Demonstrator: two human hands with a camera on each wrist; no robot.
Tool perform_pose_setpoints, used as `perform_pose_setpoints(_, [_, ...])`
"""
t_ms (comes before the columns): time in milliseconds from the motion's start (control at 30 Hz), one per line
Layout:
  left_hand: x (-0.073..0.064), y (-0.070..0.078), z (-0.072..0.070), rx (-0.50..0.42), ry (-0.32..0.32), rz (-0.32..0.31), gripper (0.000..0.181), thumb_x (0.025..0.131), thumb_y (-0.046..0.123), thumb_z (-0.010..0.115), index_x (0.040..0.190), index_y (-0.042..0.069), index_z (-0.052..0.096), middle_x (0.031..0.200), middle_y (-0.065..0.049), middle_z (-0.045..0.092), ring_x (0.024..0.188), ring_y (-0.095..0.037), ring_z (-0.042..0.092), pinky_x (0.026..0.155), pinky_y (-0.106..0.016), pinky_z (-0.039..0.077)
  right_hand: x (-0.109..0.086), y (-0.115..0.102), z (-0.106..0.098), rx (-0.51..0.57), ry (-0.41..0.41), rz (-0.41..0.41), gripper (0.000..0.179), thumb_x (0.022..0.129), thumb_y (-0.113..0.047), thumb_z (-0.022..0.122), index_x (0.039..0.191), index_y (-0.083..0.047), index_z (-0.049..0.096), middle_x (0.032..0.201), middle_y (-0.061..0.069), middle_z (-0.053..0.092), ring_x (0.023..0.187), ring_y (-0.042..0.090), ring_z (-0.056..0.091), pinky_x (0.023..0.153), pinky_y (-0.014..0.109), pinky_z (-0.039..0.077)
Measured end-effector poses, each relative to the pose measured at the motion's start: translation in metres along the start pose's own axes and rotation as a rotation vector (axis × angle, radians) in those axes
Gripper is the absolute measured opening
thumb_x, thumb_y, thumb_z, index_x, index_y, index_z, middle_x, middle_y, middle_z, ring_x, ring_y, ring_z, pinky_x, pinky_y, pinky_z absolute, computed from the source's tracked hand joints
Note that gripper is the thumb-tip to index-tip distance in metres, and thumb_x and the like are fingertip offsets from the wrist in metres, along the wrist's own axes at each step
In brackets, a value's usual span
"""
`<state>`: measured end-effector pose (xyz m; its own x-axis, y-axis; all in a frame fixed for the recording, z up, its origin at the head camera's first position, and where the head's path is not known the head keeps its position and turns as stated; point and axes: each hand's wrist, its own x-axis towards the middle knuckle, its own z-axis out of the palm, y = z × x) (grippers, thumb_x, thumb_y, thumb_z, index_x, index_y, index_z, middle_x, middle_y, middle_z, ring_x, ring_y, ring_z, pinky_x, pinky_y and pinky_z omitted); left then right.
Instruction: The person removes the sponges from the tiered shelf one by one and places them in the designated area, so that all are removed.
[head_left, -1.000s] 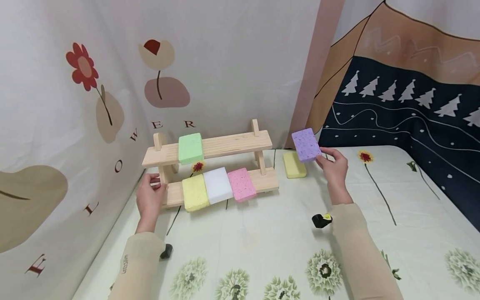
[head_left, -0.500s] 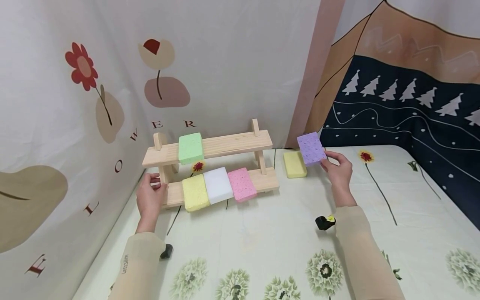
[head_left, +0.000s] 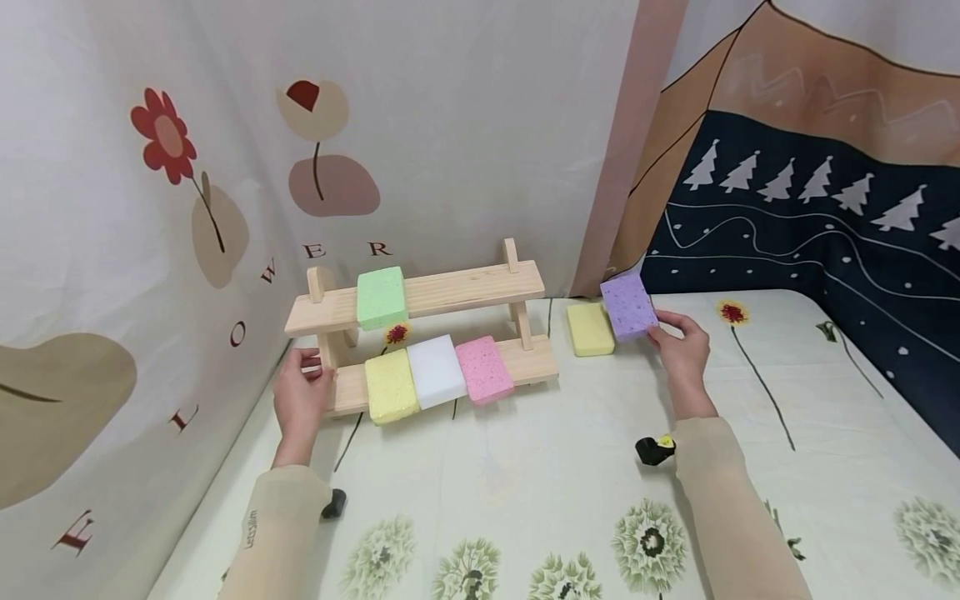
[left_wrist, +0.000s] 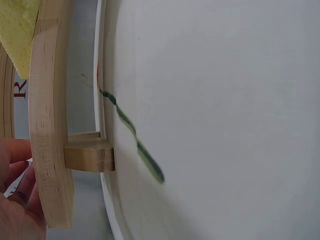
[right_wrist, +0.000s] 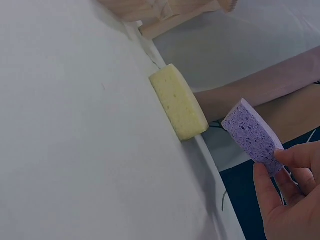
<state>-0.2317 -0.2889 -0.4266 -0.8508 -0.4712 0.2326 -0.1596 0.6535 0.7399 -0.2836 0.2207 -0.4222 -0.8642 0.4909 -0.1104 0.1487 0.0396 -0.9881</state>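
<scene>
My right hand (head_left: 684,350) pinches a purple sponge (head_left: 628,305) by its lower right corner, thumb on one side and fingers on the other. Just left of it in the head view, a yellow sponge (right_wrist: 177,104) lies flat on the table. My left hand (head_left: 302,393) grips the left end of a two-tier wooden shelf (head_left: 465,288), fingers at the lower board (left_wrist: 47,115) beside the upright. A green sponge (head_left: 382,297) sits at the left of the upper tier. Side by side on the lower tier are a second yellow sponge (head_left: 392,385), a white sponge (head_left: 437,372) and a pink sponge (head_left: 485,370).
A light tablecloth (head_left: 495,483) with printed flowers covers the table. Behind the shelf hangs a pale printed curtain (head_left: 465,125), and a dark cloth (head_left: 795,225) with white trees hangs at the right. Black wrist cameras (head_left: 656,451) sit by both sleeves.
My right hand has shifted right and slightly downward with the purple sponge, showing more of the yellow sponge on the table. My left hand and the shelf stay where they were.
</scene>
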Motion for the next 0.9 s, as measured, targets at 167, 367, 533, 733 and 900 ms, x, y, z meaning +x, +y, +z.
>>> perform_pose_setpoints(167, [0.000,0.000,0.000,-0.001,0.004,0.002,0.041,0.093,0.002,0.061,0.133,0.000,0.051,0.129,-0.024,0.060,0.115,-0.042,0.063,0.097,-0.053,0.053,0.001,0.004,-0.001,-0.021,0.003,0.006,0.038,0.096,-0.003,0.061,0.134,-0.004,0.059,0.143,0.008,0.051,0.120,0.015,0.060,0.089,0.011,0.053])
perform_pose_setpoints(367, [0.000,0.000,0.001,0.000,0.006,0.006,0.041,0.093,0.002,0.062,0.133,0.000,0.051,0.129,-0.025,0.060,0.115,-0.042,0.063,0.097,-0.053,0.053,0.003,0.007,-0.002,-0.041,0.008,0.014,0.039,0.095,-0.002,0.060,0.134,-0.003,0.059,0.144,0.010,0.052,0.114,0.011,0.061,0.088,0.011,0.054])
perform_pose_setpoints(533, [0.000,0.000,0.001,0.000,0.006,0.005,0.041,0.093,0.002,0.061,0.133,0.000,0.051,0.129,-0.025,0.060,0.115,-0.042,0.063,0.098,-0.053,0.053,0.004,0.011,-0.002,-0.049,0.011,0.005,0.039,0.094,0.000,0.061,0.133,-0.001,0.060,0.143,0.012,0.052,0.104,0.007,0.063,0.087,0.010,0.054])
perform_pose_setpoints(733, [0.000,0.000,0.000,-0.004,0.003,0.005,0.041,0.093,0.002,0.061,0.133,0.000,0.051,0.129,-0.024,0.060,0.116,-0.042,0.063,0.098,-0.053,0.053,0.007,0.015,-0.002,-0.041,0.013,0.018,0.038,0.095,0.000,0.061,0.133,-0.001,0.060,0.142,0.012,0.052,0.110,0.011,0.063,0.090,0.014,0.054])
perform_pose_setpoints(900, [0.000,-0.001,0.001,-0.002,0.011,0.008,0.040,0.093,0.002,0.061,0.132,0.000,0.051,0.128,-0.024,0.060,0.115,-0.042,0.064,0.098,-0.053,0.053,0.007,0.017,-0.002,-0.050,0.007,0.041,0.039,0.096,-0.001,0.059,0.135,-0.002,0.059,0.145,0.012,0.051,0.123,0.019,0.060,0.096,0.017,0.053])
